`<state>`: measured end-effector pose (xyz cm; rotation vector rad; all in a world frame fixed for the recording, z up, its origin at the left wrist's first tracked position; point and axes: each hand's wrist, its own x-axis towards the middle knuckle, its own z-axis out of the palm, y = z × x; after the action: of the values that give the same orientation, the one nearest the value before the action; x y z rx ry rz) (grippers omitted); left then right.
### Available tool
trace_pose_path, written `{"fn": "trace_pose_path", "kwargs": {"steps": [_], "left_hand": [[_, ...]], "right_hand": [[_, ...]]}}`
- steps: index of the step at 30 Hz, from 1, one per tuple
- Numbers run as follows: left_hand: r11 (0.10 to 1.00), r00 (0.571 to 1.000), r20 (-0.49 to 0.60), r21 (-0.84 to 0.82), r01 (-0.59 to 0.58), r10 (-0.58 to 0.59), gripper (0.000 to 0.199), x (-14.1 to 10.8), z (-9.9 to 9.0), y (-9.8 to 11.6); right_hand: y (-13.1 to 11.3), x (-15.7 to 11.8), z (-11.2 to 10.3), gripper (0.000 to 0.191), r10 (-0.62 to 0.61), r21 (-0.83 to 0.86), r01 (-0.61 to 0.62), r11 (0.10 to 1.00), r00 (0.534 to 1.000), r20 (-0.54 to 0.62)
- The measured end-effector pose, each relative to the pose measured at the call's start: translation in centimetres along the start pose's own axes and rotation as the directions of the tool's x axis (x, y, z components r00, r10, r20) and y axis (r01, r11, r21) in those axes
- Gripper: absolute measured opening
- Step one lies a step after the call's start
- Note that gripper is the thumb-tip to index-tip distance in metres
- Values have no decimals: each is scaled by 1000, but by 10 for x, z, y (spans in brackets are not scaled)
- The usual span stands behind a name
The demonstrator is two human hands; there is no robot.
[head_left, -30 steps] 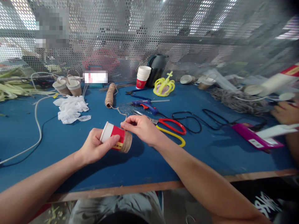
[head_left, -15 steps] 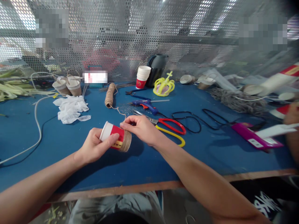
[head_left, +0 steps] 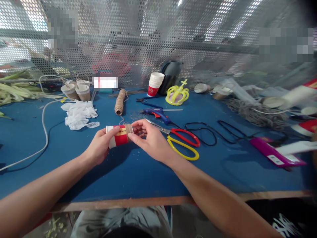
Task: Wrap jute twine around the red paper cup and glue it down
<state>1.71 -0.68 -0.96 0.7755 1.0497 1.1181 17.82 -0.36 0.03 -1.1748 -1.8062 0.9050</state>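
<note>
A red and white paper cup [head_left: 121, 140] lies on its side in the air above the blue table, twine [head_left: 129, 129] wound around its right end. My left hand [head_left: 97, 147] is closed around the white, open-rim end, thumb on top. With thumb and fingers, my right hand [head_left: 152, 138] grips the twine-wound end; its fingertips behind the cup are partly hidden. A loose strand runs from the cup back to a spool of twine [head_left: 120, 103]. Just right of my right hand lie scissors [head_left: 184, 138] with one red and one yellow handle. Beyond them rests a blue glue gun [head_left: 157, 115].
Crumpled white gloves [head_left: 80, 114] and twine-wrapped cups [head_left: 83, 92] lie to the left. Stacked paper cups [head_left: 156, 82], a dark jug [head_left: 170, 74] and a yellow crown-shaped piece [head_left: 177, 96] stand at the back. A purple power strip [head_left: 274, 152] and black cord lie right.
The cup has rolled in my hands and is now more level, its gold patch turned up. My right hand has moved from pinching the strand to gripping the wound end. The view has shifted slightly.
</note>
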Motion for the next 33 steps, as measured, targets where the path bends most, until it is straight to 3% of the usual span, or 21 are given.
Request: {"fn": "trace_pose_path", "kwargs": {"steps": [10,33], "left_hand": [[999,999,14,8,-38,38,29,-2,1,-3],[991,997,25,106,-80,77,19,-7,3,-1]], "right_hand": [[3,-3,6,25,-51,-163,46,986,998,-21],[-6,-5,6,21,0,-74,1,997,1000,10]]}}
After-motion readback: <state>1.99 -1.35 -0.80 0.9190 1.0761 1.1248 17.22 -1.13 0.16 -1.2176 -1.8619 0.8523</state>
